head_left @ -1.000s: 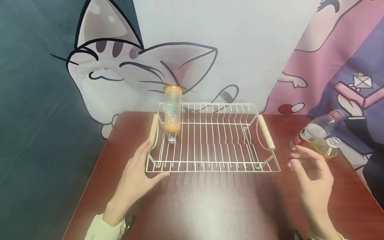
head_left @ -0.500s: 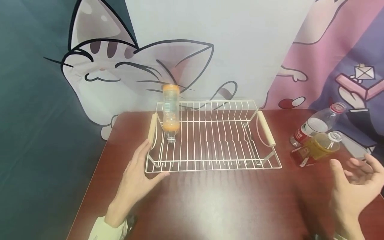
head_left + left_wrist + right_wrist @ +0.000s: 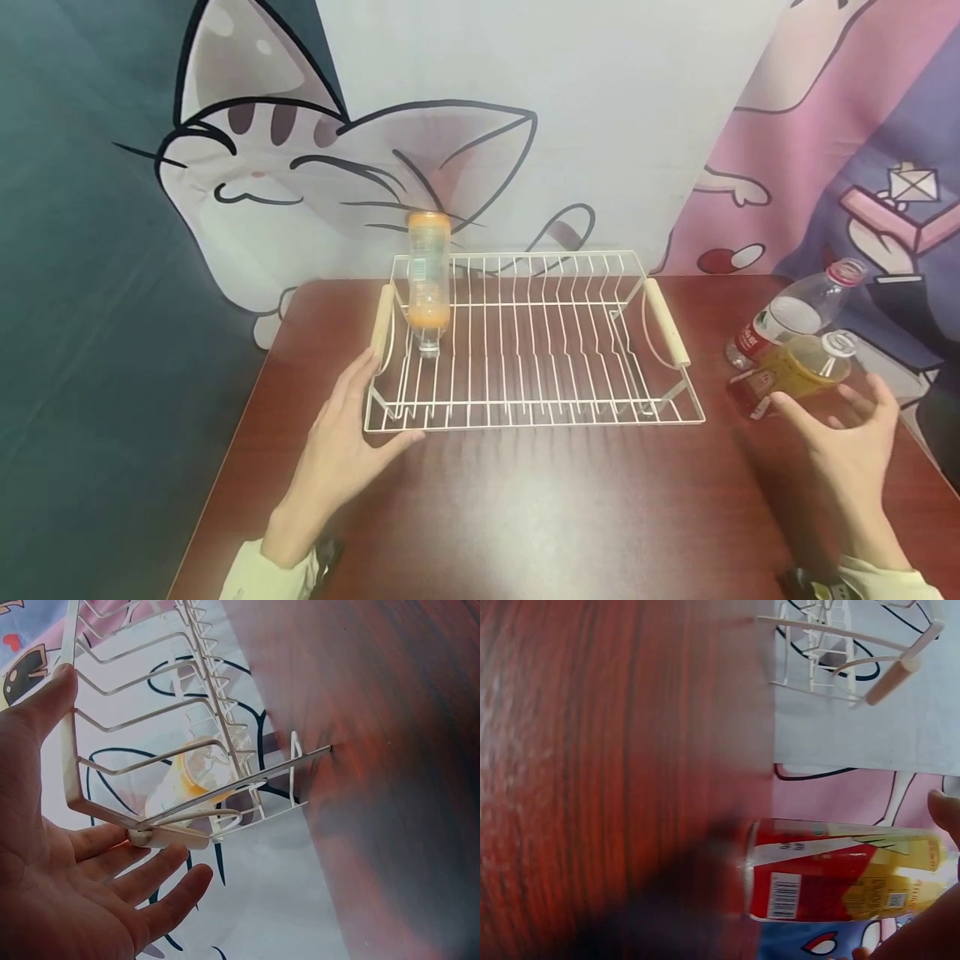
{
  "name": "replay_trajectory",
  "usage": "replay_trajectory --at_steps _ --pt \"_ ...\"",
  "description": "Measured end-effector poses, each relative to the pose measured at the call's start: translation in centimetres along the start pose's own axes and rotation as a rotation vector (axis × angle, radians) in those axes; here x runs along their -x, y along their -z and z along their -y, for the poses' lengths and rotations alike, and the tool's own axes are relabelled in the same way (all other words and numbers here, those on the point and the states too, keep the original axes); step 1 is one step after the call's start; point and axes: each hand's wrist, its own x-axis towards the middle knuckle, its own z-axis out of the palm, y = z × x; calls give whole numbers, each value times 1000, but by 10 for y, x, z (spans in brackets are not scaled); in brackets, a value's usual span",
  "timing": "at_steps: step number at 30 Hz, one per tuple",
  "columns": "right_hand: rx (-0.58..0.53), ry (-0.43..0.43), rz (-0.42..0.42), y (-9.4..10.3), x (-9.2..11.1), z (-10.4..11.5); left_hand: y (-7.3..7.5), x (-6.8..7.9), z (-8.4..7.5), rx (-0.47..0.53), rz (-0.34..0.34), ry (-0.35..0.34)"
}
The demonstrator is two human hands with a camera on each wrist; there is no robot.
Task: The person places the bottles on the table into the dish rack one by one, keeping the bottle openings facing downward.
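Observation:
My left hand [image 3: 333,450] rests at the near left corner of a cream wire dish rack [image 3: 525,403]. Its thumb lies on the front rail, and its fingers reach up to the wooden handle [image 3: 383,321]. Inside the rack's left end an orange-banded clear bottle [image 3: 429,267] stands cap down, leaning back. On the right, my right hand [image 3: 855,450] is spread beside a drink bottle [image 3: 802,371] with yellow liquid, thumb on its near side and fingers on its far side. The right wrist view shows that bottle's red and yellow label [image 3: 817,874], with part of the hand around its upper end.
Directly behind the yellow drink stands a clear bottle [image 3: 787,317] with a red label and red neck ring. The dark red wooden table [image 3: 525,517] meets a cartoon-printed cloth [image 3: 600,150] at the back. The rack's right handle [image 3: 666,322] faces the bottles.
My right hand first swung right, away from in front of the bottles, then came back left beside the yellow drink bottle. My left hand stays at the rack corner.

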Motion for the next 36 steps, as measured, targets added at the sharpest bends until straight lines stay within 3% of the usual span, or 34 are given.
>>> replay_trajectory --at_steps 7,14,23,28,36 --pt "-146 11 46 -9 -11 -12 -1 0 -1 3 -2 0" --pt "108 -35 77 -7 -17 -18 -1 1 -1 4 -5 -2" --pt "169 -29 95 -10 -21 -20 0 1 -1 -2 1 4" --pt "162 -46 82 -10 -23 -20 1 0 -2 -7 16 19" --pt "51 -80 49 -8 -22 -14 4 -1 -4 -5 28 32"
